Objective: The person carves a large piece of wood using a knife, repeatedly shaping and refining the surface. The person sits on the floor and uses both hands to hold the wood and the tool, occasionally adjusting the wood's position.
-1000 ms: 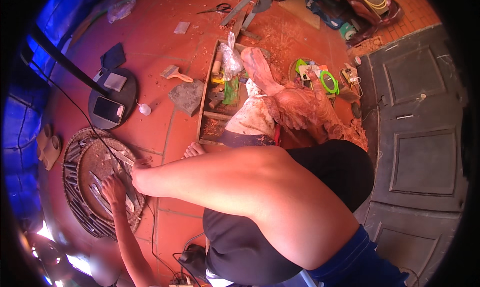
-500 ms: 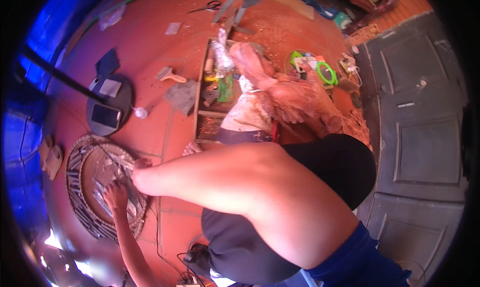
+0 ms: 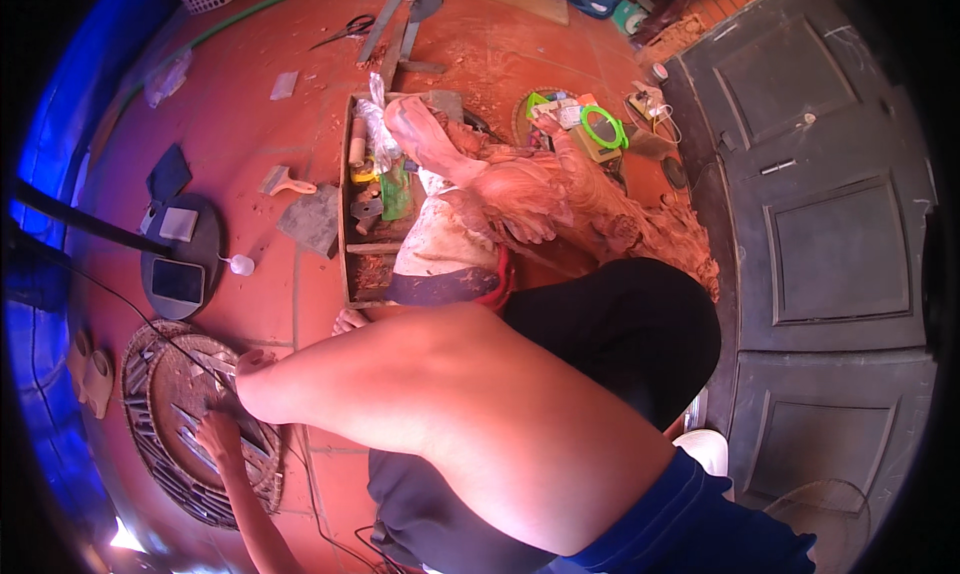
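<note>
My left hand (image 3: 220, 437) reaches from below into a round woven tray (image 3: 130, 466) that holds several slim metal carving chisels (image 3: 206, 502). Its fingers are bent down among the blades in the inner round basket (image 3: 168, 444); whether they grip one is hard to see. Bare and bent, my right arm crosses the view, and my right hand (image 3: 256, 361) is closed at the tray's upper right edge. A pale, narrow chisel (image 3: 212, 363) juts leftward from it; its grip is mostly hidden. A reddish carved wood sculpture (image 3: 530, 189) lies beyond my black-clad knees.
An open wooden box (image 3: 347, 214) of supplies stands left of the sculpture. Nearby are a flat brush (image 3: 287, 182), a grey slab (image 3: 312, 221), and a round dark base (image 3: 205, 239) bearing a phone (image 3: 178, 281). Cables (image 3: 312, 479) run beside the tray; dark panelled doors (image 3: 835, 259) border the right.
The view has shifted, so the sculpture and box sit further left and the tray lower. My left hand's fingers look more bent; my right hand stays by the tray's edge.
</note>
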The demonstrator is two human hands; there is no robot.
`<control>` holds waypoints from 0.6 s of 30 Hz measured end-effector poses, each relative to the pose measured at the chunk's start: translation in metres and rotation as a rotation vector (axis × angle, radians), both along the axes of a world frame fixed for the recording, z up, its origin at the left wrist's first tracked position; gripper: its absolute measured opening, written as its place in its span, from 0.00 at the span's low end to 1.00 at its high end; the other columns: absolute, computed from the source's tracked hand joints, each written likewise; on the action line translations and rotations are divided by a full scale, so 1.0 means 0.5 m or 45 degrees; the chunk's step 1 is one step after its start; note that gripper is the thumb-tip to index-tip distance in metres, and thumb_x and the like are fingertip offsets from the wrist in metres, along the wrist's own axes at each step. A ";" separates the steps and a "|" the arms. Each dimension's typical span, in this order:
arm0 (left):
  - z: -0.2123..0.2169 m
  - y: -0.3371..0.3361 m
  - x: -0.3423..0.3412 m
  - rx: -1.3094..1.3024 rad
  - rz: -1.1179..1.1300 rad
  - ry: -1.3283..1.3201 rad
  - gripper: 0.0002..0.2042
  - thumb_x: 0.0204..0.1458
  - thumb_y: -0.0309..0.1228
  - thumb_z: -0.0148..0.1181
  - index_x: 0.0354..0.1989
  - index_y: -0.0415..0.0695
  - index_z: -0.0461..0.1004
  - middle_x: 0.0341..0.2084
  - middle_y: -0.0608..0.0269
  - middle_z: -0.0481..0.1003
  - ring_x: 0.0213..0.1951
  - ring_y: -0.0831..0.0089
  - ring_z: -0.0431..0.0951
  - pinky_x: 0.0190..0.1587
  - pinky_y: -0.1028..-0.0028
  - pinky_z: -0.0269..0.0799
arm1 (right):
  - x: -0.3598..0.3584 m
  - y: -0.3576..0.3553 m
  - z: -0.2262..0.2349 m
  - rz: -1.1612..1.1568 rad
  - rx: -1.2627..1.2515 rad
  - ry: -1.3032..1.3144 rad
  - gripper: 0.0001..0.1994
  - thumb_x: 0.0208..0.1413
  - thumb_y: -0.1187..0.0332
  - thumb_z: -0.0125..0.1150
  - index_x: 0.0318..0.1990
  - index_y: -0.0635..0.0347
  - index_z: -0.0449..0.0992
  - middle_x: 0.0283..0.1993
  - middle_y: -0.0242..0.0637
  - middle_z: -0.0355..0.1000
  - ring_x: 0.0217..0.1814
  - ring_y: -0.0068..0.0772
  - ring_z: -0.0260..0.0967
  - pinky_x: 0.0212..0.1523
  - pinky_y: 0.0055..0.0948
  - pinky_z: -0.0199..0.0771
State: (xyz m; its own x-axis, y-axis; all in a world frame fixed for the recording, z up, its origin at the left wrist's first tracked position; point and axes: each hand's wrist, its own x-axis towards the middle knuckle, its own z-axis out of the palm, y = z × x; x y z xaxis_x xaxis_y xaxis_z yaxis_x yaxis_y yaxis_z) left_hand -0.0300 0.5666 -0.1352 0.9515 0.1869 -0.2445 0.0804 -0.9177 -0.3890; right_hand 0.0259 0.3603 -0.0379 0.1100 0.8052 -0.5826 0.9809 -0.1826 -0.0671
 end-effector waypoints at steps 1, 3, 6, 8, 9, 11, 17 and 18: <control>0.013 0.004 -0.003 -0.029 0.040 0.011 0.11 0.55 0.32 0.57 0.30 0.41 0.84 0.32 0.48 0.85 0.38 0.52 0.87 0.38 0.56 0.83 | 0.001 0.003 0.004 0.002 0.015 -0.003 0.11 0.54 0.60 0.66 0.42 0.49 0.86 0.43 0.33 0.83 0.44 0.43 0.81 0.42 0.48 0.80; 0.022 0.011 -0.009 -0.001 0.057 0.002 0.10 0.55 0.31 0.56 0.32 0.42 0.84 0.33 0.48 0.85 0.38 0.52 0.87 0.39 0.56 0.83 | 0.008 0.002 0.007 -0.003 0.029 -0.006 0.11 0.53 0.60 0.66 0.42 0.49 0.86 0.43 0.33 0.83 0.44 0.43 0.81 0.42 0.48 0.80; 0.032 0.028 -0.022 -0.032 0.177 -0.104 0.11 0.55 0.31 0.56 0.34 0.40 0.85 0.33 0.44 0.84 0.39 0.47 0.86 0.41 0.51 0.82 | 0.016 0.001 0.011 -0.003 0.061 -0.015 0.10 0.53 0.60 0.66 0.42 0.48 0.86 0.43 0.32 0.83 0.45 0.44 0.81 0.41 0.48 0.80; 0.042 0.039 -0.030 -0.074 0.308 -0.220 0.12 0.55 0.33 0.57 0.34 0.39 0.85 0.34 0.43 0.84 0.39 0.45 0.86 0.41 0.50 0.81 | 0.025 -0.005 0.015 -0.001 0.096 -0.018 0.10 0.53 0.61 0.66 0.42 0.48 0.86 0.43 0.32 0.83 0.45 0.44 0.81 0.41 0.48 0.80; 0.053 0.047 -0.030 -0.147 0.399 -0.252 0.13 0.55 0.34 0.57 0.35 0.38 0.84 0.34 0.43 0.84 0.39 0.44 0.85 0.41 0.50 0.81 | 0.030 -0.011 0.019 -0.002 0.122 -0.017 0.10 0.53 0.61 0.66 0.41 0.48 0.86 0.43 0.32 0.83 0.45 0.44 0.81 0.41 0.48 0.80; 0.091 0.066 -0.026 -0.296 0.570 -0.321 0.16 0.56 0.37 0.57 0.36 0.36 0.84 0.34 0.43 0.84 0.38 0.42 0.84 0.39 0.51 0.80 | 0.046 -0.043 0.032 -0.009 0.183 -0.027 0.10 0.53 0.61 0.66 0.41 0.48 0.86 0.43 0.31 0.83 0.45 0.44 0.81 0.41 0.48 0.80; 0.280 0.101 -0.072 -1.245 0.661 -0.835 0.19 0.66 0.39 0.56 0.50 0.35 0.82 0.35 0.59 0.83 0.34 0.71 0.81 0.41 0.70 0.77 | 0.143 -0.301 0.136 0.006 0.615 -0.100 0.12 0.52 0.63 0.65 0.45 0.46 0.84 0.40 0.33 0.83 0.44 0.46 0.82 0.38 0.48 0.80; 0.309 0.054 -0.045 -1.372 0.616 -0.872 0.19 0.66 0.39 0.56 0.51 0.35 0.81 0.36 0.59 0.83 0.35 0.71 0.81 0.42 0.70 0.76 | 0.156 -0.368 0.159 -0.016 0.698 -0.113 0.15 0.52 0.64 0.64 0.49 0.45 0.82 0.38 0.36 0.82 0.43 0.48 0.81 0.36 0.50 0.80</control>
